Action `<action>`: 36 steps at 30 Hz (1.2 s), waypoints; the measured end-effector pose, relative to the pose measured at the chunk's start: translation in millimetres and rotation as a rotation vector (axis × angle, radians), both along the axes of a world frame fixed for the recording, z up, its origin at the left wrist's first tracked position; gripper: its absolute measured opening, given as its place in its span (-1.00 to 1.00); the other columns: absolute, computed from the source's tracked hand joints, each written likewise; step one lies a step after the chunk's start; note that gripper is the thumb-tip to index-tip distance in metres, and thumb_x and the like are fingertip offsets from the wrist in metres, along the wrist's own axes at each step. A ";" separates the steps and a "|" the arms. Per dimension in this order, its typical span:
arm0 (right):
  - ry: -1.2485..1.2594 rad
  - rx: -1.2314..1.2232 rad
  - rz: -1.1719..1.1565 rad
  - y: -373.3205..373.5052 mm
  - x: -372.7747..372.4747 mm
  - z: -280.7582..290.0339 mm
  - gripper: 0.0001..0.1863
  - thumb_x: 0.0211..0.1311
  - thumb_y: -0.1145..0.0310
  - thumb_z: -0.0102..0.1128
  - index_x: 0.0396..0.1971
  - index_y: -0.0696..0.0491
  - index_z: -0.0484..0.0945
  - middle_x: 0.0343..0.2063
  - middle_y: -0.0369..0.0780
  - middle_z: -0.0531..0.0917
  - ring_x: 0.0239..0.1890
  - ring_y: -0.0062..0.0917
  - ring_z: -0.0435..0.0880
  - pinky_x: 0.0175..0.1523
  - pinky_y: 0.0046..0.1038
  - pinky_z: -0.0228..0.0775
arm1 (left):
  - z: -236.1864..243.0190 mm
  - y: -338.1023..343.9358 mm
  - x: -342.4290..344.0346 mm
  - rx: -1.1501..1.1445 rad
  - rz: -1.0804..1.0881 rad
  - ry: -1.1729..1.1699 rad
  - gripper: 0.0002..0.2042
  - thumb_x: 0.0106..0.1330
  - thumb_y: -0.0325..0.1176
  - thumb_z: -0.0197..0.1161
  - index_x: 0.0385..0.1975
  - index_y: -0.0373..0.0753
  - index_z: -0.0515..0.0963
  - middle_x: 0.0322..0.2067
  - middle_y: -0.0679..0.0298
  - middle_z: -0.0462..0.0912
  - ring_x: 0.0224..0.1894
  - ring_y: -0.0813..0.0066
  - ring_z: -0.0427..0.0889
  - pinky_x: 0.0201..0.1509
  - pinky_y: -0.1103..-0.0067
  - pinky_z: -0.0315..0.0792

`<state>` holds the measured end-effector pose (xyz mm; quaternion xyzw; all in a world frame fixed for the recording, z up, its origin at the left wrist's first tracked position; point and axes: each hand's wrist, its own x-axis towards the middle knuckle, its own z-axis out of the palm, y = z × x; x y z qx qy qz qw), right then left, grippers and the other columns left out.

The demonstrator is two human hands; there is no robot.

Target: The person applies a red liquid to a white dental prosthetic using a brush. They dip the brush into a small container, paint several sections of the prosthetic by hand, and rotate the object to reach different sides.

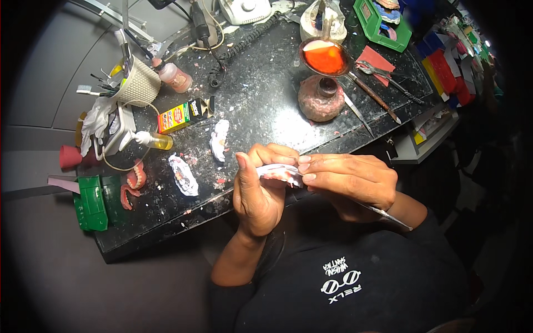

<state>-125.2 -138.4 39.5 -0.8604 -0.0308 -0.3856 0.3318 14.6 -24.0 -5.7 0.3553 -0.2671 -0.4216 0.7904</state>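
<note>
Between my two hands, above the bench's front edge, is a curved white dental piece (280, 173) with pink and reddish patches. My left hand (258, 191) is closed round its left side, thumb raised. The fingertips of my right hand (352, 180) pinch its right end. A thin metal hand instrument (386, 213) is tucked in my right hand, its end sticking out past the wrist; its working tip is hidden. Two similar white pieces, one upright-lying (220, 140) and one slanted (183, 175), rest on the bench to the left.
On the black bench (255, 94) stand a wax-spattered round pot (322, 105) and a pan of orange-red liquid (325, 57). A knife (372, 94), red wax sheet (377, 61) and green bin (383, 33) lie right. Leftward are pink dentures (136, 177), a box (183, 115) and a tool cup (139, 83).
</note>
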 end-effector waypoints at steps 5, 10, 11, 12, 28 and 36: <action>0.029 0.000 -0.001 1.9 -0.8 -3.5 -0.75 0.06 0.63 0.30 -0.20 0.28 0.65 -0.23 -0.02 0.74 -0.15 -0.23 0.78 -0.04 -0.35 0.66 | -6.3 -0.3 1.7 -0.042 -0.038 0.025 -0.39 0.62 0.05 -0.50 -0.25 -0.35 0.41 -0.27 -0.05 0.58 -0.36 0.41 0.53 -0.23 0.52 0.46; 0.079 0.091 -0.098 -1.9 -3.8 7.0 -0.82 0.22 0.60 0.29 -0.17 0.25 0.64 -0.25 -0.02 0.73 -0.23 -0.29 0.78 -0.11 -0.42 0.62 | -11.6 1.9 6.1 -0.056 -0.181 0.321 -0.38 0.59 0.14 -0.48 -0.16 -0.32 0.39 -0.23 -0.09 0.59 -0.42 0.33 0.59 -0.44 0.52 0.46; 0.079 0.089 -0.102 -3.1 -7.6 3.0 -0.82 0.22 0.60 0.29 -0.17 0.25 0.64 -0.25 -0.02 0.73 -0.23 -0.29 0.78 -0.11 -0.42 0.62 | -10.0 1.6 7.3 -0.058 -0.185 0.322 -0.38 0.59 0.14 -0.48 -0.16 -0.32 0.39 -0.23 -0.09 0.59 -0.42 0.33 0.59 -0.44 0.52 0.46; 0.020 0.312 -0.142 -4.2 -11.7 -4.7 -0.88 0.30 0.57 0.24 -0.20 0.25 0.62 -0.24 -0.02 0.73 -0.22 -0.35 0.77 -0.11 -0.43 0.63 | -6.9 1.7 9.0 -0.044 -0.217 0.326 -0.39 0.58 0.15 -0.46 -0.14 -0.32 0.39 -0.21 -0.14 0.58 -0.39 0.28 0.59 -0.40 0.49 0.46; 0.012 0.652 -0.322 -38.7 -52.6 -15.9 -0.83 0.46 0.39 0.13 -0.23 0.21 0.51 -0.51 -0.26 0.60 -0.45 -0.64 0.66 -0.33 -0.60 0.55 | 19.4 12.4 1.3 -0.081 -0.146 -0.002 -0.27 0.53 0.24 -0.48 0.06 -0.41 0.35 -0.24 -0.22 0.62 -0.15 0.11 0.62 -0.06 0.42 0.45; 0.344 0.686 -0.552 -60.8 -56.7 -7.4 -0.72 0.43 0.40 0.21 -0.52 0.09 0.42 -0.64 -0.46 0.41 -0.65 -0.86 0.28 -0.55 -0.70 0.10 | 10.7 13.6 11.9 -0.137 -0.169 -0.014 -0.40 0.53 0.07 -0.33 0.06 -0.45 0.35 -0.16 -0.25 0.61 -0.05 0.04 0.62 0.09 0.33 0.42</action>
